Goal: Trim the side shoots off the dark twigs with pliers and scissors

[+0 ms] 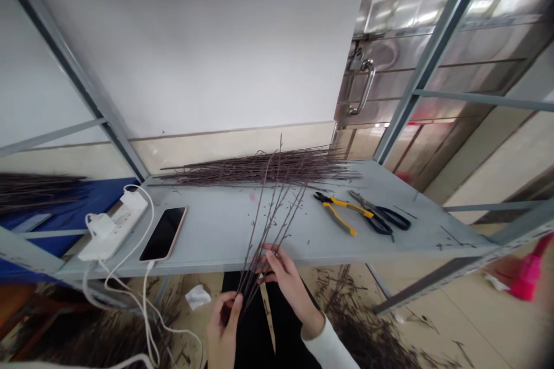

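The head view looks down over a grey metal bench (225, 230) set in a shelving frame; the person's two hands work at its near edge. The left hand (224, 323) is clenched around the lower ends of a small bunch of twigs (270, 213), thumb and fingers (236, 305) pinching the stems together below the bench edge; the right hand (285, 277) sits just above it, its fingers curled around the same stems where they cross the edge. The twigs fan up and away from the hands, their thin tips leaning over the bench top toward the wall. A pale strip of wood or a blade, hard to tell which, hangs just beside the right wrist. Along the back of the bench lies a long pile of twigs (259, 168), well apart from the hands; to the right lie yellow-handled pliers (341, 212) and, touching them, black-handled scissors (383, 216); to the left a phone (163, 234) lies face up, with a white power strip (113, 223) beside it and white cables trailing off the edge. Twig scraps litter the floor (454, 311) under the bench.
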The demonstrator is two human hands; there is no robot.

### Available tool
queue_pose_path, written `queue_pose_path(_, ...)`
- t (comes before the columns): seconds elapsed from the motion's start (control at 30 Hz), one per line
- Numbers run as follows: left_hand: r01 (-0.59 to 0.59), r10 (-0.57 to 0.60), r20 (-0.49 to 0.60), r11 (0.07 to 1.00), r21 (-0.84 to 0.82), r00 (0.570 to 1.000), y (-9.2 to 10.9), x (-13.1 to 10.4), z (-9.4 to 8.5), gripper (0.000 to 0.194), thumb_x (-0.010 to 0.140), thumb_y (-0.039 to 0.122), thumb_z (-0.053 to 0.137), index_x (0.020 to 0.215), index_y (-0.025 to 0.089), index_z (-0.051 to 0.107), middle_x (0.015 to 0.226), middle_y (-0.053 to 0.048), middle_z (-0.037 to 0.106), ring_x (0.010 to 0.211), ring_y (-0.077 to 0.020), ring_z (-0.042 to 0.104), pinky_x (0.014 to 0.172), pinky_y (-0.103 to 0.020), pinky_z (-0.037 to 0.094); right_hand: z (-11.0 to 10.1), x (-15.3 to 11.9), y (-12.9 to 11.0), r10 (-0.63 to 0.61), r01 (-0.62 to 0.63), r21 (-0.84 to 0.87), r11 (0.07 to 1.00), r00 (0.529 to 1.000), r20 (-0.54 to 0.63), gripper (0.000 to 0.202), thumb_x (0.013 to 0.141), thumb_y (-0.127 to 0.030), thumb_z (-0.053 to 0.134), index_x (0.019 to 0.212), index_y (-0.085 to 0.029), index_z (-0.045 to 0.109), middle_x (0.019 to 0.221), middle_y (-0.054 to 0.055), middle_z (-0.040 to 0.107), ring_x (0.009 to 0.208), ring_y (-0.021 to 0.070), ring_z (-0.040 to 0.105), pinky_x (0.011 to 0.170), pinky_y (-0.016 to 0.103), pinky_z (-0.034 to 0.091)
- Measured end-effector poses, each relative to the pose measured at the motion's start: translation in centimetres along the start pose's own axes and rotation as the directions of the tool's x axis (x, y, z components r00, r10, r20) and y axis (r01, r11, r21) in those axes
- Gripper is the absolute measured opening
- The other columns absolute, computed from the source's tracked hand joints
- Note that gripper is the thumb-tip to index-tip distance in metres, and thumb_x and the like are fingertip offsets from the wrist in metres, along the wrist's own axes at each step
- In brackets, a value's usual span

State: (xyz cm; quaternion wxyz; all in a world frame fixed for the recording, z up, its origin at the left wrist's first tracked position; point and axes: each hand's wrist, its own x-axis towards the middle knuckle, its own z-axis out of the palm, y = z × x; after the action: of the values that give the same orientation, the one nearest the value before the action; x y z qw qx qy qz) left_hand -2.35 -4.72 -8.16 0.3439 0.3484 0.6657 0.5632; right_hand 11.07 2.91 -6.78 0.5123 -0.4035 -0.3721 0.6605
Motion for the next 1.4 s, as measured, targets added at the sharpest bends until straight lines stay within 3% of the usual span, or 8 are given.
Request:
queue_pose_path(0.17, 0.035, -0.036, -0.021, 0.998, -0.06, 0.999, -0.5, 0.5, -0.1, 0.042, 0.051, 0.055, 0.077, 0.068, 0.018, 0.066, 0.06, 0.0, 0.061, 0.061, -0.0173, 0.058, 0.06, -0.024, 0.049, -0.5, 0.2, -0.6, 0.005, -0.009, -0.076, 0.997, 0.999, -0.054, 0.054, 0.075, -0.066, 0.051, 0.104, -0.02, 0.057, 0.078, 0.005, 0.065, 0.06, 0.0207, 0.063, 0.05, 0.036, 0.053)
queue_pose_path(0.27, 0.046, -0.051, -0.05, 0.994, -0.102, 0.997, -0.1, 0.6, -0.1, 0.042, 0.047, 0.054, 0.08, 0.066, 0.018, 0.066, 0.058, 0.002, 0.06, 0.059, -0.0165, 0.058, 0.059, -0.023, 0.049, -1.9, -0.4, -1.6, -0.114, 0.095, -0.113, 0.989, 0.978, -0.174, 0.04, 0.082, -0.052, 0.047, 0.106, -0.021, 0.057, 0.082, 0.005, 0.064, 0.06, 0.0179, 0.059, 0.045, 0.03, 0.049)
queue_pose_path(0.4, 0.065, -0.071, -0.037, 0.986, -0.151, 0.997, 1.2, 0.4, 0.4, 0.037, 0.051, 0.047, 0.08, 0.068, 0.017, 0.067, 0.06, 0.002, 0.06, 0.061, -0.0153, 0.057, 0.059, -0.022, 0.048, -4.5, -1.1, -3.1, -0.343, 0.272, -0.289, 0.918, 0.909, -0.235, 0.02, 0.074, -0.02, 0.041, 0.061, -0.021, 0.056, 0.058, 0.0, 0.056, 0.053, 0.0134, 0.048, 0.048, 0.026, 0.038)
queue_pose_path(0.57, 0.113, -0.07, 0.144, 0.943, -0.312, 0.987, 4.3, 0.6, 2.0, 0.024, 0.063, 0.037, 0.077, 0.07, 0.016, 0.065, 0.063, 0.002, 0.061, 0.059, -0.0119, 0.056, 0.059, -0.021, 0.047, -6.1, -0.9, -4.4, -0.38, 0.318, -0.306, 0.897, 0.91, -0.167, 0.021, 0.059, -0.015, 0.037, 0.041, -0.023, 0.033, 0.039, -0.005, 0.029, 0.04, 0.0096, 0.025, 0.043, 0.026, 0.018)
queue_pose_path(0.73, 0.284, -0.15, 0.298, 0.829, -0.481, 0.943, 8.7, 1.3, 5.2, 0.031, 0.064, 0.041, 0.074, 0.068, 0.012, 0.065, 0.065, -0.003, 0.066, 0.05, -0.0118, 0.057, 0.045, -0.021, 0.043, -5.4, 0.7, -6.4, -0.362, 0.334, -0.224, 0.916, 0.927, -0.097, 0.019, 0.065, -0.02, 0.042, 0.047, -0.021, 0.036, 0.043, -0.007, 0.024, 0.041, 0.008, 0.02, 0.041, 0.024, 0.015)
queue_pose_path(0.9, 0.264, -0.066, 0.353, 0.791, -0.552, 0.933, 10.9, 2.2, 7.5, 0.032, 0.064, 0.043, 0.072, 0.075, 0.013, 0.065, 0.067, -0.002, 0.067, 0.051, -0.0124, 0.059, 0.045, -0.021, 0.042, -4.2, 2.3, -8.7, -0.361, 0.359, -0.053, 0.932, 0.932, -0.022, 0.026, 0.084, -0.043, 0.045, 0.087, -0.021, 0.056, 0.066, -0.002, 0.051, 0.048, 0.0099, 0.041, 0.039, 0.022, 0.033)
queue_pose_path(1.13, 0.116, 0.084, 0.366, 0.863, -0.491, 0.927, 9.6, 2.4, 6.9, 0.026, 0.073, 0.04, 0.068, 0.08, 0.015, 0.064, 0.071, 0.0, 0.065, 0.057, -0.0107, 0.058, 0.051, -0.02, 0.045, -1.6, 1.8, -9.0, -0.407, 0.415, -0.089, 0.906, 0.909, 0.097, 0.043, 0.087, -0.053, 0.044, 0.112, -0.021, 0.057, 0.098, 0.006, 0.063, 0.075, 0.0152, 0.059, 0.062, 0.028, 0.05)
queue_pose_path(1.4, 0.035, 0.036, 0.191, 0.934, -0.355, 0.981, 4.7, 2.7, 5.3, 0.027, 0.071, 0.039, 0.071, 0.086, 0.017, 0.065, 0.071, 0.001, 0.064, 0.059, -0.0096, 0.056, 0.057, -0.02, 0.048, -0.1, 1.5, -5.6, -0.257, 0.26, -0.073, 0.963, 0.965, 0.047, 0.032, 0.079, -0.048, 0.061, 0.089, -0.018, 0.057, 0.068, 0.0, 0.065, 0.053, 0.014, 0.061, 0.052, 0.027, 0.052)
